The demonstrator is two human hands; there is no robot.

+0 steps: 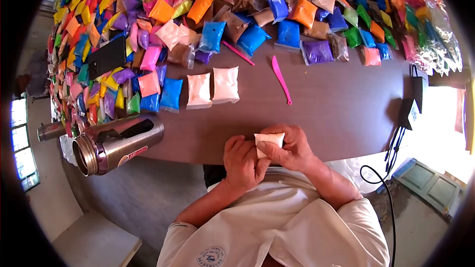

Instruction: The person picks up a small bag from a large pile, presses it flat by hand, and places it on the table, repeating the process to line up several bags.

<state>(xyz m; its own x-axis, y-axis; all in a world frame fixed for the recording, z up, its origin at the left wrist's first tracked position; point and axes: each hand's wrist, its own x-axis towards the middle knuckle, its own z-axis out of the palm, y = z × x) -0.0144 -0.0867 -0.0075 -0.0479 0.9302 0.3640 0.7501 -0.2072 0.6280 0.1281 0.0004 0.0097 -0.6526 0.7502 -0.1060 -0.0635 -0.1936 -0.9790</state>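
Close to my body, at the table's near edge, a small clear packet of pale, cream-pink modelling clay (273,139) is between my hands. My right hand (293,151) grips it, the thumb pressed across its front. Curled fingers and thumb of my left hand (241,162) close on its lower left side; the exact fingertip contact is partly hidden. Two similar pale packets, a left one (199,90) and a right one (225,84), lie side by side further up the table. A pink plastic knife (281,80) rests to their right.
A large heap of colourful clay packets (213,37) covers the far and left sides of the table (336,113). A second pink tool (237,53) lies by the heap. A black phone (108,58), an open steel flask (123,143) and a dark device with cables (409,111) stand around.
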